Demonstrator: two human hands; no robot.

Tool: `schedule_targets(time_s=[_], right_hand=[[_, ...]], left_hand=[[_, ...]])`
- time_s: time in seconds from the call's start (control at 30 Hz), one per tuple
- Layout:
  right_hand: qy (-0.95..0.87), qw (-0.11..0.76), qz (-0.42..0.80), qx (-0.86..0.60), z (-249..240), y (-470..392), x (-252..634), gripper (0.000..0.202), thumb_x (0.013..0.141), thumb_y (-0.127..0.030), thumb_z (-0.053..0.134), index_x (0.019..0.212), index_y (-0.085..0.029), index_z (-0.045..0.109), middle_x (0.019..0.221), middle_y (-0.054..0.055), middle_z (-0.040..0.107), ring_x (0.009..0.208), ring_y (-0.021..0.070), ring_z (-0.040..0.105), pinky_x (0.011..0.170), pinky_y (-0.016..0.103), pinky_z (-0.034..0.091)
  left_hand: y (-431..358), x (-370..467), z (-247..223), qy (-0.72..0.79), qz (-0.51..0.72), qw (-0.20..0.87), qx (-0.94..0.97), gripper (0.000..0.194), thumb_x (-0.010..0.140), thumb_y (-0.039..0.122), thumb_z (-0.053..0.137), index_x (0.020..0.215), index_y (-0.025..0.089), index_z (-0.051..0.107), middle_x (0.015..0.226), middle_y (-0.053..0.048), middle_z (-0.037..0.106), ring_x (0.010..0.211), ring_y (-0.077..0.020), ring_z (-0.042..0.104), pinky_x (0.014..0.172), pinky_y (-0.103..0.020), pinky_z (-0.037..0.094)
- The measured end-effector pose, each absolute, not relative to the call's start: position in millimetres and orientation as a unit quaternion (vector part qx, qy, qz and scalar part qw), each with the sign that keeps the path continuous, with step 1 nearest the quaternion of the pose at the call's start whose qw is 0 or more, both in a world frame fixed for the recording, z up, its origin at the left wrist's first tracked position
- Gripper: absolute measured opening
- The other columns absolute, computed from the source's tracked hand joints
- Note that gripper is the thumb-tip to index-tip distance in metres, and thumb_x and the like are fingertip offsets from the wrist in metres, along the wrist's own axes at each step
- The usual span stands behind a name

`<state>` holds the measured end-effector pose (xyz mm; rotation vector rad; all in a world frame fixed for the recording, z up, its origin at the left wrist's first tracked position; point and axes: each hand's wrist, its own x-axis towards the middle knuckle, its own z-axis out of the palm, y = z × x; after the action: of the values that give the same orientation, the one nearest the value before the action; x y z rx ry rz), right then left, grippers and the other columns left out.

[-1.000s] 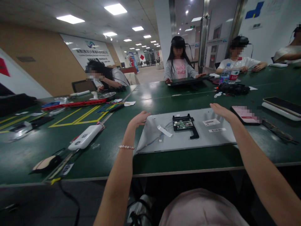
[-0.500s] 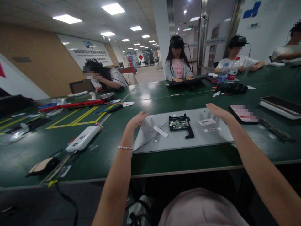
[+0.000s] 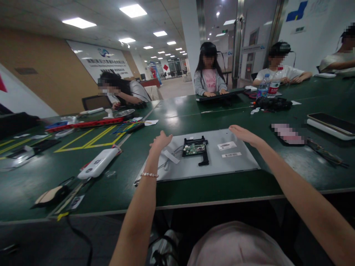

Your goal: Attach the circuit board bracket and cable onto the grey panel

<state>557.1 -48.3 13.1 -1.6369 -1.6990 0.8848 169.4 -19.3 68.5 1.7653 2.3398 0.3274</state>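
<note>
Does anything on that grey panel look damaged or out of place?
Nothing looks plainly broken or spilled. The white strip lies askew left of the bare circuit board on the grey panel, and the cables beside it look loose, rather untidily.

A thin, light-grey rectangular panel (image 3: 220, 166) lies flat in the centre of the frame, its near edge slanting up rightward. A green circuit board (image 3: 194, 148) in a black plastic bracket (image 3: 204, 160) sits mid-panel, with a white strip (image 3: 171, 157) and pale thin cables (image 3: 166, 166) left, two white printed labels (image 3: 226, 145) right.
</note>
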Motion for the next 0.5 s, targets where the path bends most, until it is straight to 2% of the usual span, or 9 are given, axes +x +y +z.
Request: schedule_targets(time_s=[0.17,0.4,0.5], right_hand=[[-0.657,0.303,0.355,-0.592,15.9,-54.5,540.3,0.069,0.090,-0.066,0.040,0.144,-0.023,0.042,0.148,0.013,0.043,0.133,0.0336,0.042,0.106,0.050,0.037],[-0.703,0.310,0.354,-0.534,16.1,-66.6,514.6,0.076,0.086,-0.067,0.047,0.145,-0.019,0.041,0.152,0.015,0.037,0.137,0.0349,0.036,0.110,0.050,0.032],[-0.723,0.306,0.368,-0.498,12.9,-71.0,505.7,0.079,0.085,-0.068,0.048,0.147,-0.020,0.037,0.157,0.014,0.027,0.140,0.0361,0.031,0.112,0.052,0.030]], left_hand=[[-25.9,178.6,74.6,0.809,0.084,0.065,0.579,0.065,0.088,0.055,0.041,0.137,0.012,0.039,0.139,-0.030,0.047,0.132,-0.0459,0.038,0.100,-0.067,0.027],[-26.6,177.4,73.3,0.810,0.082,0.052,0.579,0.068,0.087,0.055,0.043,0.137,0.010,0.040,0.138,-0.031,0.046,0.132,-0.0474,0.036,0.102,-0.068,0.023],[-25.3,176.1,71.5,0.811,0.080,0.047,0.577,0.068,0.086,0.056,0.044,0.137,0.011,0.041,0.138,-0.031,0.046,0.132,-0.0472,0.035,0.102,-0.069,0.021]])
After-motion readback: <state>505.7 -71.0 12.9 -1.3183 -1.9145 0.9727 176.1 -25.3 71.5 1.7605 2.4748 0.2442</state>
